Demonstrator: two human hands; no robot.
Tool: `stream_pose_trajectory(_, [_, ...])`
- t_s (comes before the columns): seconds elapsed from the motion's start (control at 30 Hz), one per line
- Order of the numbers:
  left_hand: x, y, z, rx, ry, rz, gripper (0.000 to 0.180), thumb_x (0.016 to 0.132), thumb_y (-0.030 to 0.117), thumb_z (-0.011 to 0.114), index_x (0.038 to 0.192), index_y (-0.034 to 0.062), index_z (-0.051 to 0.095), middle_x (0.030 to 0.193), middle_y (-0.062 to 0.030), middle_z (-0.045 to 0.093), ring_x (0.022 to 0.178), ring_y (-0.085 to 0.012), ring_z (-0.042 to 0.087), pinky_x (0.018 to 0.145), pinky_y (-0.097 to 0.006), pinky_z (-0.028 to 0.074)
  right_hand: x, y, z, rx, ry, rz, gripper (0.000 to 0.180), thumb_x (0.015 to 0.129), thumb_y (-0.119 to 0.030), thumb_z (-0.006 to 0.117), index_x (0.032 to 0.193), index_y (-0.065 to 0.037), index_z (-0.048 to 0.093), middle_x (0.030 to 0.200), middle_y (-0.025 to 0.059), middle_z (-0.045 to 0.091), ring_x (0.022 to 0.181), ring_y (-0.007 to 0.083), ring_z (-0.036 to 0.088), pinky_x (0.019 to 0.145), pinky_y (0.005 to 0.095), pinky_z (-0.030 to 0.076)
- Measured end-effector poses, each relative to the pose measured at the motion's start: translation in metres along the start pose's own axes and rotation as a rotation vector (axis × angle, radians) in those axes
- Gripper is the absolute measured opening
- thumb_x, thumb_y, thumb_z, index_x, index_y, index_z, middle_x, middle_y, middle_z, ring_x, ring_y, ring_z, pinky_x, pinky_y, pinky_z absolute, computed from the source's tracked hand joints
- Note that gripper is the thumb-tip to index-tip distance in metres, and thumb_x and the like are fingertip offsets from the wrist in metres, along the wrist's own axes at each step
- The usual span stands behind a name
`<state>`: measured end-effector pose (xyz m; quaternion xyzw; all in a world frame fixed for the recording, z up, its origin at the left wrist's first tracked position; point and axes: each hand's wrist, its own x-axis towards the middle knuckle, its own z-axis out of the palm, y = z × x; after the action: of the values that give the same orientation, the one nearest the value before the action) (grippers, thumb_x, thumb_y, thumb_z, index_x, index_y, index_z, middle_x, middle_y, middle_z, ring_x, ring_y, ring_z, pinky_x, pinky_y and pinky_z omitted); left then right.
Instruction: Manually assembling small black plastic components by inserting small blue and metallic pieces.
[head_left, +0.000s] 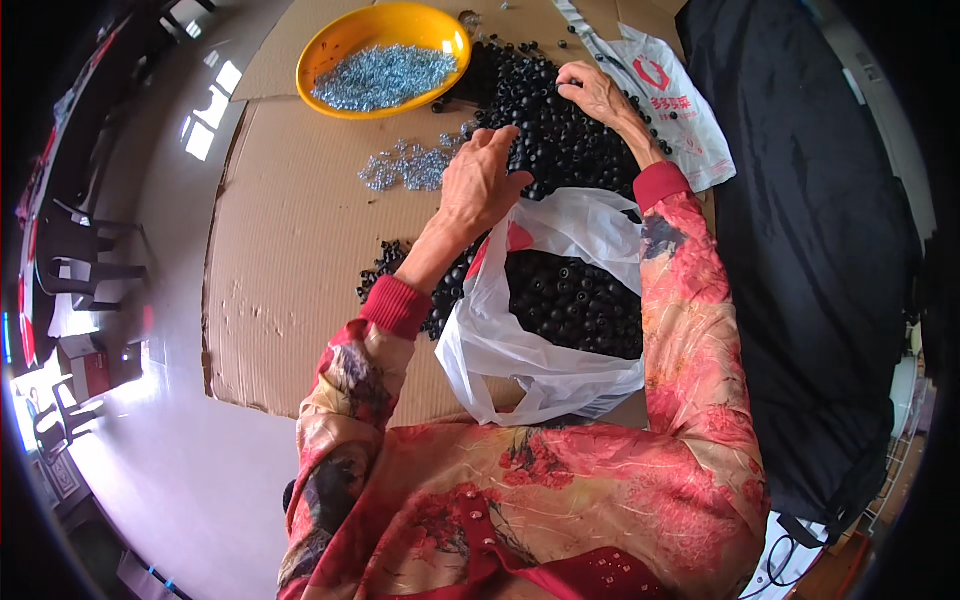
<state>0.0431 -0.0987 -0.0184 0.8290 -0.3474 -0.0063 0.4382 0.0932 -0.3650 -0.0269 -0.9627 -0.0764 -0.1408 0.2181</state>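
Note:
Small round black pieces (565,150), some with holes like beads, are heaped on a cardboard sheet (300,290). My left hand (478,185) hovers at the heap's left edge, thumb apart from the fingers, with nothing visible in it. At the heap's far right side, my right hand (597,95) has its fingers bent together; whatever lies between them is too small to make out. Nearer to me, a white plastic bag (480,345) stands open with many similar black pieces inside. Loose pale blue, shiny bits (405,168) lie left of my left hand.
A yellow bowl (335,40) of pale blue bits stands at the far left of the heap. Another white bag (695,140) with red print lies flat to the right. Black fabric (790,250) covers the right side. Chairs (85,255) stand far left.

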Motion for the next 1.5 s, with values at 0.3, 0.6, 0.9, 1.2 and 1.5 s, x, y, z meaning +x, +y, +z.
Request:
stream_pose_trajectory(0.3, [0.012, 0.005, 0.032, 0.281, -0.165, -0.092, 0.070, 0.062, 0.028, 0.074, 0.122, 0.0070, 0.045, 0.110, -0.0131, 0.050, 0.103, -0.0303, 0.050, 0.079, -0.042, 0.047, -0.001, -0.047, -0.005, 0.180, -0.344, 0.151, 0.022, 0.076, -0.021, 0.057, 0.087, -0.002, 0.059, 0.073, 0.0054, 0.059, 0.069, 0.0128, 0.054, 0.063, 0.0287, 0.043])
stream_pose_trajectory(0.6, [-0.006, 0.006, 0.017, 0.214, -0.168, -0.091, 0.066, 0.064, 0.027, 0.074, 0.119, 0.0058, 0.046, 0.108, -0.0137, 0.051, 0.100, -0.0312, 0.051, 0.079, -0.042, 0.046, -0.019, 0.040, -0.055, 0.037, 0.112, 0.380, 0.025, 0.076, -0.026, 0.059, 0.091, -0.007, 0.064, 0.082, 0.0089, 0.064, 0.077, 0.0195, 0.059, 0.072, 0.0316, 0.045])
stream_pose_trajectory(0.9, [0.000, 0.003, 0.026, 0.257, -0.146, -0.153, 0.071, 0.061, 0.029, 0.075, 0.120, 0.0061, 0.044, 0.109, -0.0150, 0.050, 0.096, -0.0326, 0.055, 0.074, -0.044, 0.048, -0.016, -0.010, -0.014, 0.107, -0.141, 0.412, 0.028, 0.075, -0.026, 0.058, 0.092, -0.004, 0.063, 0.085, 0.0127, 0.064, 0.081, 0.0237, 0.059, 0.075, 0.0340, 0.044])
stream_pose_trajectory(1.2, [0.016, 0.008, 0.037, 0.201, -0.173, -0.193, 0.075, 0.059, 0.029, 0.078, 0.119, 0.0016, 0.041, 0.109, -0.0199, 0.046, 0.086, -0.0368, 0.059, 0.069, -0.042, 0.050, -0.028, -0.058, -0.001, 0.340, -0.286, 0.407, 0.022, 0.076, -0.023, 0.057, 0.088, -0.006, 0.062, 0.067, -0.0009, 0.051, 0.062, 0.0106, 0.047, 0.054, 0.0285, 0.036])
stream_pose_trajectory(1.5, [0.013, -0.011, 0.045, -0.149, 0.108, -0.271, 0.049, 0.055, 0.017, 0.077, 0.095, -0.0018, 0.057, 0.090, -0.0214, 0.056, 0.091, -0.0354, 0.054, 0.082, -0.040, 0.045, -0.031, -0.108, 0.007, 0.761, -0.340, 0.603, 0.019, 0.080, -0.021, 0.054, 0.092, -0.008, 0.060, 0.080, -0.0005, 0.054, 0.077, 0.0106, 0.052, 0.061, 0.0293, 0.045])
